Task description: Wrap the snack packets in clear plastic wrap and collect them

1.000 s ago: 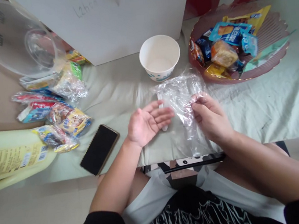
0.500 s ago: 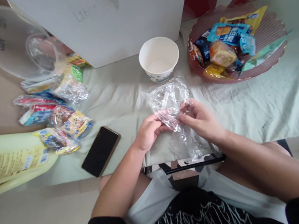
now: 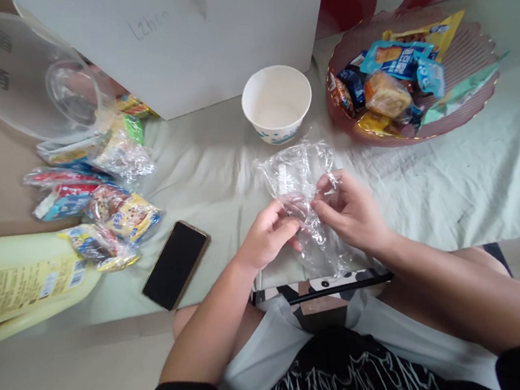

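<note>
A crumpled clear plastic bag stretches between my two hands, just in front of a white paper bowl. My left hand grips the bag's left side, thumb laid over the bent fingers. On the other side, my right hand pinches the plastic between thumb and curled fingers. Loose folds of the bag hang down between the wrists toward the table's front edge. The bowl stands upright with nothing visible inside it.
A pink ribbed bowl of wrapped snacks stands at right. More snack packets, a phone, a translucent tub and a yellow-green package are at left. A white box stands behind.
My left thumb and fingers have shifted slightly along the bag. The bag's upper part has spread a little and moved right. My right hand stays nearly in place, still pinching.
</note>
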Demonstrator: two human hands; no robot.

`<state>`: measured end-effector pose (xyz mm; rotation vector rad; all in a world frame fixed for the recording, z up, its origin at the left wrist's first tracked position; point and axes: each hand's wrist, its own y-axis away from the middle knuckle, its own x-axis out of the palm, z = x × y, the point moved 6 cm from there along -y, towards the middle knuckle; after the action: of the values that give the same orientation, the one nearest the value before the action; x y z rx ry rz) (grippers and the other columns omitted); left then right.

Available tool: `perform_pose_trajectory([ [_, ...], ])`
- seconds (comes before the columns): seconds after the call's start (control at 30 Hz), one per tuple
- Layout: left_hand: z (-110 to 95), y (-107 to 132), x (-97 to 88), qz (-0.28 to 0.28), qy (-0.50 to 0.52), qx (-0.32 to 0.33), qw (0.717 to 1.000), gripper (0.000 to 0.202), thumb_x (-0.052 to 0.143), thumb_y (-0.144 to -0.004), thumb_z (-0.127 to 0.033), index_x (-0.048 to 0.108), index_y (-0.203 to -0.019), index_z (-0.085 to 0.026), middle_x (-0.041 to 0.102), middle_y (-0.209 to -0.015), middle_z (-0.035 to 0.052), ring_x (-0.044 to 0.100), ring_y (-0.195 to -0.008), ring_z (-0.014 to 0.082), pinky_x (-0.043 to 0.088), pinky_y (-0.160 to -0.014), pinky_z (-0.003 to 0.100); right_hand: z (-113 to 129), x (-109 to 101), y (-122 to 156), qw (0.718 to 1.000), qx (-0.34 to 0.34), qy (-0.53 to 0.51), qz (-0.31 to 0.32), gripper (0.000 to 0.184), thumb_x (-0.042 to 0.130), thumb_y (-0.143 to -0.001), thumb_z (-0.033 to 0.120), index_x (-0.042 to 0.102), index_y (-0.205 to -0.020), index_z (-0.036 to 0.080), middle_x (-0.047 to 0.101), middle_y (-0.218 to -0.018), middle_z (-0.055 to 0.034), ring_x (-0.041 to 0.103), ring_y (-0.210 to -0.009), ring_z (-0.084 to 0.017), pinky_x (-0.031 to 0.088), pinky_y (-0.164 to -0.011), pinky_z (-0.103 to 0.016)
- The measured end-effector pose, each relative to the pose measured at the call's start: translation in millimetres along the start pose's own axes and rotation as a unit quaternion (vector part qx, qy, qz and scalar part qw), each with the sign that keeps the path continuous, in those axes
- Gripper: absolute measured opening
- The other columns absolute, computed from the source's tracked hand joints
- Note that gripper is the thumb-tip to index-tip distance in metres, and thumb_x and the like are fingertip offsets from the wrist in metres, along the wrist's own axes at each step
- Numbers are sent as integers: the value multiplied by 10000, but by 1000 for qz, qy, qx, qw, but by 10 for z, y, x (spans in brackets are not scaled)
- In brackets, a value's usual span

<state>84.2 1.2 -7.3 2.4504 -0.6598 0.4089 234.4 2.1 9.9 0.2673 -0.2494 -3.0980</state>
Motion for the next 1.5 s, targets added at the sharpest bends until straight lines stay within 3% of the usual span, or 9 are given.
perform_pose_trajectory([
  [0.17, -51, -5, -27, 5, -34, 27, 999, 405, 749, -803, -526, 699, -882, -132, 656, -772, 27, 600, -674, 107, 503, -614, 235, 205, -26, 55, 987, -110, 103, -47, 108, 595, -833, 230, 496, -872, 253, 536, -686, 47, 480, -549, -101, 389, -535, -300],
  [0.27, -78, 12, -55, -12, -94, 35, 995, 349, 789, -787, -476, 694, -764, -141, 659, -713, 13, 572, -653, 96, 474, -630, 239, 263, -11, 81, 982, -136, 120, -43, 96, 583, -831, 219, 500, -861, 256, 545, -696, 42, 469, -544, -103, 393, -537, -307],
  [0.53, -60, 67, -32, -7, -32, 25, 999, 480, 822, -757, -398, 669, -1153, -175, 757, -1024, 82, 692, -855, 170, 531, -763, 282, 65, -31, 50, 993, -64, 93, -34, 148, 601, -859, 288, 496, -953, 245, 547, -699, 48, 531, -536, -106, 423, -527, -310],
  [0.67, -54, 64, -7, 4, -125, -4, 992, 265, 716, -803, -296, 743, -1013, -137, 762, -943, 77, 667, -825, 166, 506, -747, 281, 43, -4, 70, 992, -73, 97, -26, 179, 607, -882, 268, 493, -1019, 246, 558, -778, 35, 527, -545, -98, 434, -518, -301],
  [0.77, -52, 43, -31, -12, -137, -3, 991, 225, 620, -806, -242, 773, -931, -135, 766, -880, 67, 661, -813, 173, 497, -757, 293, 37, 36, 76, 991, -103, 83, -10, 383, 605, -903, 256, 419, -1237, 275, 555, -1055, -31, 583, -652, -108, 508, -547, -301],
  [0.93, -26, 49, -105, -56, -63, -15, 996, 230, 646, -810, -317, 766, -914, -151, 768, -866, 68, 691, -827, 198, 519, -798, 314, 247, -108, 170, 916, -304, 187, -183, 745, 677, -812, 146, 305, -1397, 418, 345, -1323, -75, 553, -1064, -218, 594, -740, -370],
  [1.07, -73, 70, -65, -28, -105, -6, 994, 368, 649, -862, -502, 740, -849, -146, 724, -768, 56, 670, -760, 190, 523, -737, 315, 321, -66, 208, 894, -356, 216, -164, 849, 655, -824, 95, 262, -1473, 477, 341, -1338, -77, 553, -1074, -231, 600, -800, -420],
  [1.33, -97, 89, -17, -17, -115, 13, 993, 234, 690, -803, -289, 712, -998, -160, 758, -888, 60, 624, -598, 115, 518, -571, 257, 360, -50, 219, 881, -316, 319, -148, 580, 634, -823, 137, 510, -1331, 387, 311, -1450, -81, 428, -1372, -361, 485, -1061, -565],
  [1.5, -71, 131, 0, 98, -205, -81, 970, 256, 592, -751, -155, 735, -963, -168, 770, -871, 33, 569, -551, 93, 451, -507, 216, 509, -162, 350, 887, -353, 261, -142, 461, 607, -814, 189, 576, -1245, 351, 463, -1404, -83, 530, -1299, -371, 485, -1013, -569],
])
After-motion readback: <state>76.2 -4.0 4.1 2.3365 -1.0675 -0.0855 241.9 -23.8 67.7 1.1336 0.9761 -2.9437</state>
